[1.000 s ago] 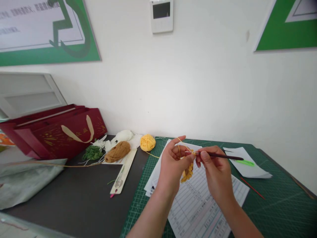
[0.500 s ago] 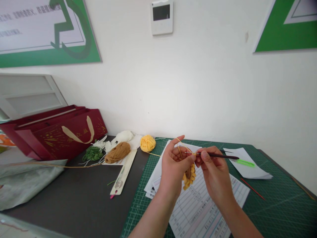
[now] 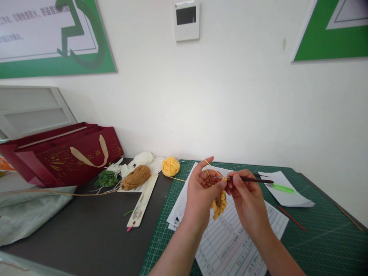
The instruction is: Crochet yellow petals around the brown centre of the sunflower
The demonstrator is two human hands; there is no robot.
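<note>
My left hand (image 3: 202, 191) pinches a small yellow and brown crochet piece (image 3: 219, 207) between thumb and fingers, its index finger raised with yellow yarn looped over it. In my right hand (image 3: 247, 195) is a crochet hook (image 3: 255, 179) with a dark handle, held like a pen. The hook's thin metal tip lies at the top edge of the piece, close to my left thumb, with yarn by it. From my left hand the strand runs toward a yellow yarn ball (image 3: 170, 167) at the back. Fingers partly hide the stitches.
Printed sheets (image 3: 230, 245) lie under my hands on a green cutting mat (image 3: 327, 226). On the right are white paper (image 3: 287, 191), a bright green tool (image 3: 283, 188) and a red stick (image 3: 292, 219). Leftward are brown yarn (image 3: 135, 178), green yarn (image 3: 106, 178), a ruler (image 3: 143, 201) and a red bag (image 3: 77, 157).
The view has shifted very slightly. Both hands keep nearly the same pose, with the hook still at the top edge of the crochet piece.
</note>
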